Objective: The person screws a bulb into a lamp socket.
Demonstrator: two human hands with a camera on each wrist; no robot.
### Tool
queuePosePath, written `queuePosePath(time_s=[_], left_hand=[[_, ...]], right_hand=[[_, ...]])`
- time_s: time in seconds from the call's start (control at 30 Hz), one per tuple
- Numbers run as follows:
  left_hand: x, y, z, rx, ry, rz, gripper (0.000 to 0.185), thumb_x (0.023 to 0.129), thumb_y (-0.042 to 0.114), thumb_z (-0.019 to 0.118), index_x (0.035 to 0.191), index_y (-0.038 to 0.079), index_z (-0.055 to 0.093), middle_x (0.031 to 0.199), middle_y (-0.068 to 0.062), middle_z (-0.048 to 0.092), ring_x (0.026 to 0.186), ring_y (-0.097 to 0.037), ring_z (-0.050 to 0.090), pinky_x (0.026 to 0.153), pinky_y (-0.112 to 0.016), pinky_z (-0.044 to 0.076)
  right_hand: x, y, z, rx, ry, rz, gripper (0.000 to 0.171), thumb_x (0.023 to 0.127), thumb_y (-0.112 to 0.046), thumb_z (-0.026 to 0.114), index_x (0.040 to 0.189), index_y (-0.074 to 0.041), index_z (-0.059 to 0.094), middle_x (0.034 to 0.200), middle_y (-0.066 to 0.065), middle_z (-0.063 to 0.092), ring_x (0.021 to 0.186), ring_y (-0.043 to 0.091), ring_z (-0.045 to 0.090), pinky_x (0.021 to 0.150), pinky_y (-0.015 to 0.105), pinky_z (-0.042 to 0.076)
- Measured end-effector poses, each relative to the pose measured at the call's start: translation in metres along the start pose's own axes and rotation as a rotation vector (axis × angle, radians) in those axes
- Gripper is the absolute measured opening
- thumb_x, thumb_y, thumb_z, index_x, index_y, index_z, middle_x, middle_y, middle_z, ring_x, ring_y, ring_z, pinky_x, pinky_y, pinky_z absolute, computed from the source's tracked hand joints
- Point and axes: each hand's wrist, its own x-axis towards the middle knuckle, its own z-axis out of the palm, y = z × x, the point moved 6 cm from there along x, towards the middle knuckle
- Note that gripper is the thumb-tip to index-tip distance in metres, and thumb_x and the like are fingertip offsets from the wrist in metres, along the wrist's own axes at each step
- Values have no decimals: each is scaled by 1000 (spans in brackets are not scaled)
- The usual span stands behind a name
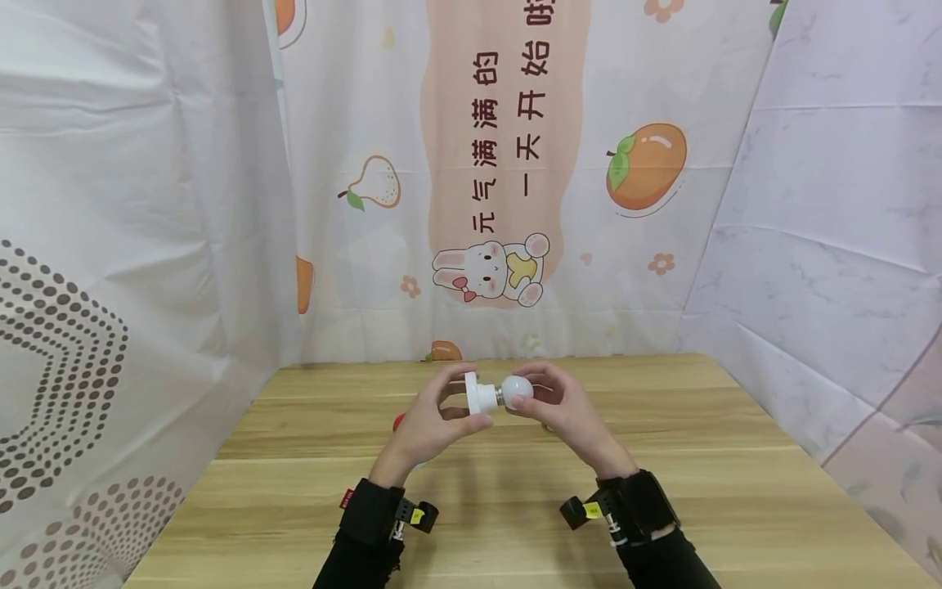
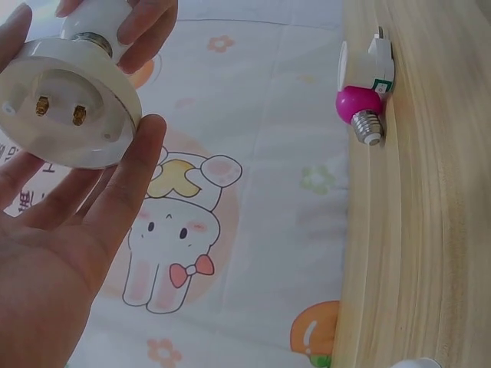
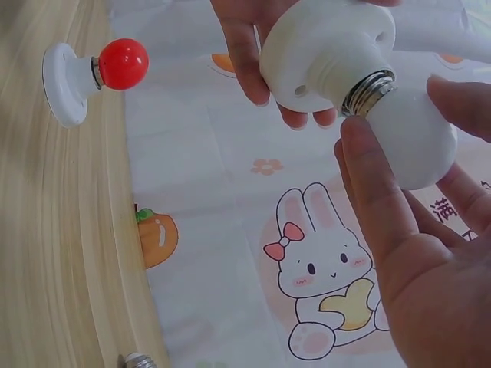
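A red bulb in a socket (image 3: 80,73) and a pink bulb (image 2: 358,102) lie on the desk (image 1: 515,523). Above the desk, the left hand (image 1: 430,421) grips a white socket (image 1: 478,393) and the right hand (image 1: 555,405) pinches its white bulb (image 1: 518,391).

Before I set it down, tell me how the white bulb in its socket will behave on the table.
The white bulb looks round and smooth, so laid on its side it may roll until the socket stops it. The socket's flat base should let it stand upright, as the red bulb's socket does. Its plastic-looking shell suggests it is light.
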Motion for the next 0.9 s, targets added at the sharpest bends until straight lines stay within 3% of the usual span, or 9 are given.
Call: queuePosePath(time_s=[0.3,0.5,0.7,0.9], left_hand=[[-1,2,0,1,4,-5,67,86,14,83,144,18,49,139,-7,50,126,-31,53,93,-39,56],[-2,3,0,-1,-2,-8,68,86,13,83,145,17,49,140,-7,49,126,-32,52,93,-40,56],[-1,4,1,-13,-17,2,68,86,10,83,144,16,50,139,-7,50,124,-31,54,92,-41,57],[-1,4,2,-12,-23,16,68,85,9,83,144,16,50,138,-7,50,123,-31,53,91,-41,56]], right_hand=[[-2,-1,-6,-189,20,23,38,91,-18,78,125,-8,63,117,16,69,102,30,68,80,35,57],[-2,-1,-4,-159,9,50,40,92,-19,77,126,-6,62,118,19,68,102,30,69,84,38,59],[-1,-1,-3,-116,8,66,39,93,-19,76,125,-2,62,115,21,68,101,31,70,86,48,59],[-1,1,-4,-114,23,105,38,94,-22,76,124,-2,62,114,20,69,98,31,70,84,41,60]])
